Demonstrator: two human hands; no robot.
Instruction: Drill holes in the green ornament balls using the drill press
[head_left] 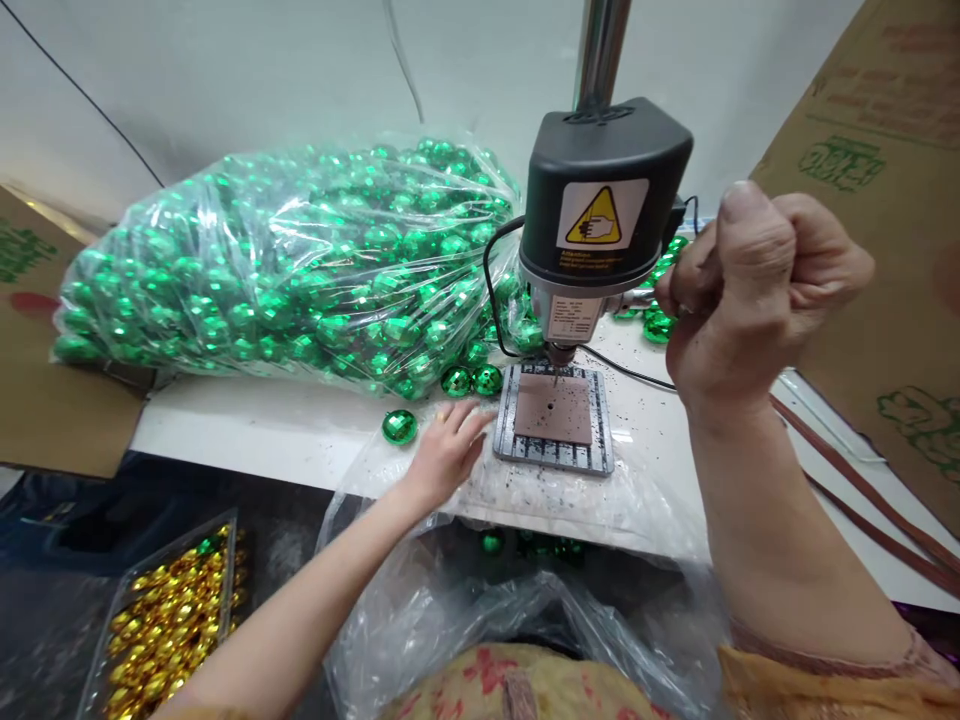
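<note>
A small black bench drill press (607, 200) stands in front of me on a slotted metal base (517, 450). On the base lies a brown square plate (570, 410) with a dark hole in it, under the drill bit. My right hand (765, 280) is closed in a fist at the machine's right side, around its feed handle (639, 298); most of the handle is hidden. Left of the base, my left hand (450, 450) reaches over the table with fingers stretched out and nothing visible in them. Just beyond its fingertips sit two shiny green faceted balls (472, 380). Another green ball (400, 427) lies to its left.
A big clear plastic bag (300, 260) full of green balls lies along the wall. Cardboard boxes (862, 250) stand either side. Plastic sheeting (420, 600) hangs over the table's front edge. Gold balls (169, 620) fill a container at lower left. Dark shavings surround the base.
</note>
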